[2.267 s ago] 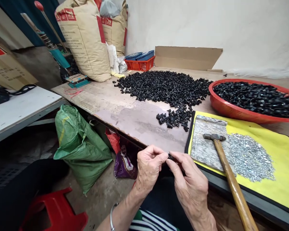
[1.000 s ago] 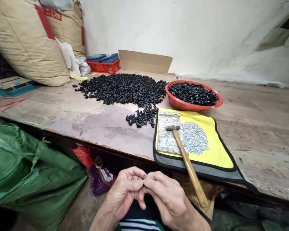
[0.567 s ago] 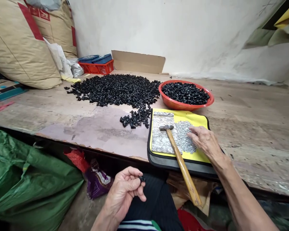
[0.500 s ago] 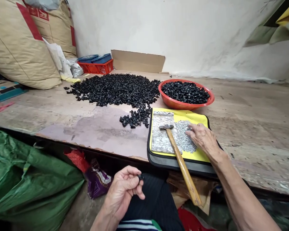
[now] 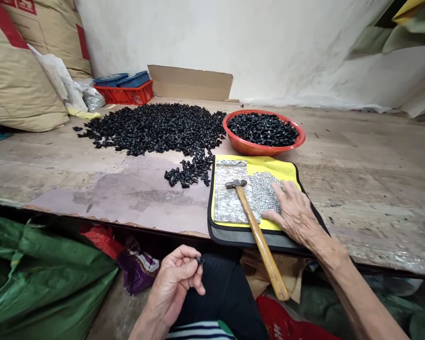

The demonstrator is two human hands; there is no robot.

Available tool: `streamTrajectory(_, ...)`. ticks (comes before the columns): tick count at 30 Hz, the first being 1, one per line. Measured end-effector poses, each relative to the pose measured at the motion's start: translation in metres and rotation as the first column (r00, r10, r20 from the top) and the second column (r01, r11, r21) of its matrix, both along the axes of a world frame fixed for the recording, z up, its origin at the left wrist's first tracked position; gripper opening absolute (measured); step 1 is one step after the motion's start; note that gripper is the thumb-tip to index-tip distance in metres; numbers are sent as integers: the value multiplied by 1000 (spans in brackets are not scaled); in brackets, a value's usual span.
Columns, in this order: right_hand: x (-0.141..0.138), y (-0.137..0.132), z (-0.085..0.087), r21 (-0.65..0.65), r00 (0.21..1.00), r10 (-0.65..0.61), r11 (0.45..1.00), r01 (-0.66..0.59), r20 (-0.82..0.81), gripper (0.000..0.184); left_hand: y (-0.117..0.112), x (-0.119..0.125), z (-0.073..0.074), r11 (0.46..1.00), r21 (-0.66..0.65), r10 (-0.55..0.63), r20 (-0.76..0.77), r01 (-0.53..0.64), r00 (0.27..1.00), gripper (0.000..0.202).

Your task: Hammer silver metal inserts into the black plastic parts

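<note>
My left hand (image 5: 180,276), held over my lap, pinches a small black plastic part (image 5: 199,260) between thumb and fingers. On the yellow mat (image 5: 269,162), my right hand (image 5: 293,208) lies with its fingers spread, at the right side of a patch of small silvery metal pieces (image 5: 265,190). Left of those pieces is a worn flat metal plate (image 5: 230,200). A ball-peen hammer (image 5: 252,219) rests with its head on the plate, and its wooden handle sticks out past the table's front edge.
A large heap of black plastic parts (image 5: 159,125) covers the table's middle. Behind the mat stands a red bowl (image 5: 241,143) full of similar parts. A red crate (image 5: 127,94), a cardboard strip (image 5: 191,82) and big paper sacks (image 5: 21,85) are at the back and left.
My right hand has opened its fingers and flattened out beside the metal pieces. My left hand still pinches the black part. The whole view has shifted slightly.
</note>
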State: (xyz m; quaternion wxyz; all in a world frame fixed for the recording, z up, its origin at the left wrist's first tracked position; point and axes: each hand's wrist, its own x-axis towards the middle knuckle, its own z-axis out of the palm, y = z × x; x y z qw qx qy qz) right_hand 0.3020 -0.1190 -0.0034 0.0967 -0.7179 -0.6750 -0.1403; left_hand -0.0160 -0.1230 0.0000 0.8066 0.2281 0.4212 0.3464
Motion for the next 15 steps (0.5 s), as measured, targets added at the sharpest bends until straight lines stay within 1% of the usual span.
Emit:
streamTrajectory(3,4,3,-8,-153,996,56,987,-44,74,75,0,0,-2,1000,-3,3,-1,-3,1000,23)
streamTrajectory(5,11,12,-9,-201,992,93,977,-74,84,75,1,0,-2,1000,-10,3,-2,-3,1000,24)
streamTrajectory(9,24,34,-4,-217,989,135,969,-120,56,73,1,-5,-2,1000,-7,26,-15,-26,1000,22)
streamTrajectory(12,27,50,-1,-214,996,78,973,-84,-36,68,1,-9,-2,999,4,50,-13,-49,999,22)
streamTrajectory(15,27,59,4,-231,993,44,970,-68,-111,64,0,-12,-4,999,0,43,-10,-43,999,22)
